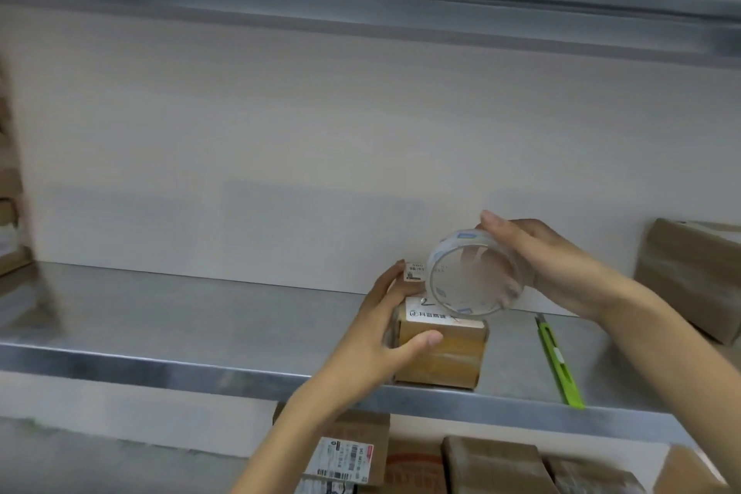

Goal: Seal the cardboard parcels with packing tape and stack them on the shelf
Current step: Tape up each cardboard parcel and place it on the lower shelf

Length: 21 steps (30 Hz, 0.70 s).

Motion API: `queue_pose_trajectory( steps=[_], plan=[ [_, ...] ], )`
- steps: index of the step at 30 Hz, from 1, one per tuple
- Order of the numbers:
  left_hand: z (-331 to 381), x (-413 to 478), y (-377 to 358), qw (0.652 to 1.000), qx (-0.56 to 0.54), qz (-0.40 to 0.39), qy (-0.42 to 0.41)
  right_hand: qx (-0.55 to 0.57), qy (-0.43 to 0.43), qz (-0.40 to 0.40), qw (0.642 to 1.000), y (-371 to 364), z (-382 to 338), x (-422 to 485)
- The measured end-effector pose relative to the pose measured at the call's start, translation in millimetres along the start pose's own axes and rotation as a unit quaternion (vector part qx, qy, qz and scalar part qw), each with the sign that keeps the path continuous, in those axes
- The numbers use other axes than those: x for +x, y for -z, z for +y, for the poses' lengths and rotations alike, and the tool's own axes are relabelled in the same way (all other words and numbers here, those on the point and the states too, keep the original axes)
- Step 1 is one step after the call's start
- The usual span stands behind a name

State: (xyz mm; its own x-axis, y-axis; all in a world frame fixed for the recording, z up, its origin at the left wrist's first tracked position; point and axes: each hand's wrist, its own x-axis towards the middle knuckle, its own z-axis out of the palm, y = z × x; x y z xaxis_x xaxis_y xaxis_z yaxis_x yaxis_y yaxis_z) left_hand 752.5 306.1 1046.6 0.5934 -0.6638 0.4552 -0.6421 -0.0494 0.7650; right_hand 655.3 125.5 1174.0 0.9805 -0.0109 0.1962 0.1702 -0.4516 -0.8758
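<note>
Left hand (385,333) low, forearm angled up-right, thumb and fingers clamping the small parcel (445,361); right hand (549,265) higher, fingers curled round the tape roll (461,241).

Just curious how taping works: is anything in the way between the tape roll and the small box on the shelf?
Nothing visible. The right hand holds the tape roll just over the small box; the left hand grips its left side. The green knife lies apart, to the right.

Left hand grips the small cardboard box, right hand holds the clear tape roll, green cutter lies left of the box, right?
No. In the head view the slim green plastic cutter lies right of the small brown cardboard box; the rest holds.
</note>
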Motion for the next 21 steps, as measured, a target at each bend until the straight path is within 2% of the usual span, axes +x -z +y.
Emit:
queue_pose_trajectory(
  steps=[2,4,7,12,21],
  plan=[
    [-1.9,1.1,-0.6,1.0,-0.002,0.003,-0.002,0.018,-0.018,-0.008,1.0,2.8,0.7,-1.3],
    [-2.8,1.9,0.0,1.0,-0.004,0.001,-0.004,-0.013,-0.026,-0.012,0.999,3.7,-4.1,-2.3],
    [-4.7,0.9,2.0,1.0,-0.011,-0.001,-0.007,-0.124,-0.041,-0.008,0.991,13.8,-17.5,-4.4],
    [-4.8,0.9,3.2,1.0,-0.005,-0.003,-0.015,-0.274,-0.138,-0.039,0.951,45.4,-18.3,-19.7],
    [-4.7,-0.1,2.6,1.0,-0.015,0.002,-0.025,-0.299,-0.229,-0.085,0.922,41.3,9.3,-12.2]
  ],
)
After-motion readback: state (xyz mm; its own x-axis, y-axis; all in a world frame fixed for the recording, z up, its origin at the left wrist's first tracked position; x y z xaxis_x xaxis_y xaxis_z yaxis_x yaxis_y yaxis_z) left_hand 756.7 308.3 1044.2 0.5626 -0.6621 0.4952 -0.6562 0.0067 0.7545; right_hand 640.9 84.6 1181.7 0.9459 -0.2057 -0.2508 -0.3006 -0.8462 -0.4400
